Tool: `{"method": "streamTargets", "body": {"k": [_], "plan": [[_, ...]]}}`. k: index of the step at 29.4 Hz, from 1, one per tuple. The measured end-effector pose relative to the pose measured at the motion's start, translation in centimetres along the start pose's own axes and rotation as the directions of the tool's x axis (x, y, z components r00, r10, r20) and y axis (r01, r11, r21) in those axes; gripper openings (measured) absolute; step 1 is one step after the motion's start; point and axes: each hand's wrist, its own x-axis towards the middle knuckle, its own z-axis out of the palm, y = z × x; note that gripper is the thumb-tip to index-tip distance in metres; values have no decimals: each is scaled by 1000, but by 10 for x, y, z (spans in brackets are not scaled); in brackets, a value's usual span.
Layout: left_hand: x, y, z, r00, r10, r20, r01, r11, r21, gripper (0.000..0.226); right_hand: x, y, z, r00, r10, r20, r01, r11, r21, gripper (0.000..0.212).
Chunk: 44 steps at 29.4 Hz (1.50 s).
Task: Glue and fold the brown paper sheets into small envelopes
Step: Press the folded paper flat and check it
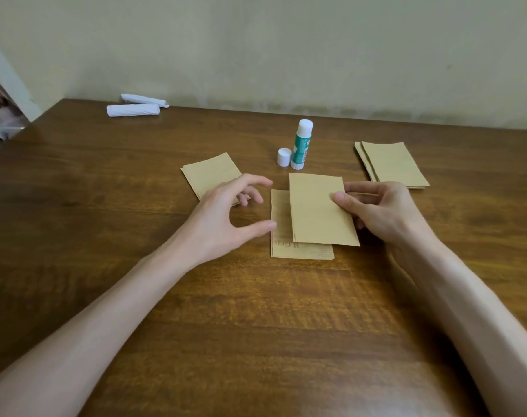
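Our two forearms reach in from the near edge of the wooden table [256,326], with a broad stretch of wood showing between them. Our right hand [379,212] pinches a brown sheet [316,212] by its right edge, thumb on top and fingers underneath. The sheet's long axis runs away from us, with its far end leaning slightly left. It overlaps a lower sheet [281,236] that lies flat with the same heading and has faint writing at its near end.

Our left hand [226,215] holds nothing. Its fingers are curved and its thumb spread wide, the thumb tip at the lower sheet's left edge; we cannot tell whether it touches.

A left stack [209,173] lies partly under those fingers, and a right stack [391,164] lies apart past our right hand. Strips of wood separate the held sheet from the upright glue stick [301,145] and its cap [283,157] beyond. White paper rolls [132,110] lie by the far edge.
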Motion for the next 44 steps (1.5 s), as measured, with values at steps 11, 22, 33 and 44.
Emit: {"method": "streamTargets", "body": {"k": [11,22,33,44], "plan": [[-4,-1,2,993,72,-92,-62,993,102,23,3,-3,14,999,-26,-23,26,1000,-7,37],[-6,-1,4,992,92,-90,-75,981,177,23,-5,-5,21,998,-5,-58,5,1000,1,42],[-5,0,4,990,103,-93,-83,977,197,22,-7,-5,25,999,1,-52,-2,1000,-17,44],[-5,-4,4,987,101,-127,-71,973,222,19,-6,-6,25,998,8,-55,-10,999,-32,44]]}}
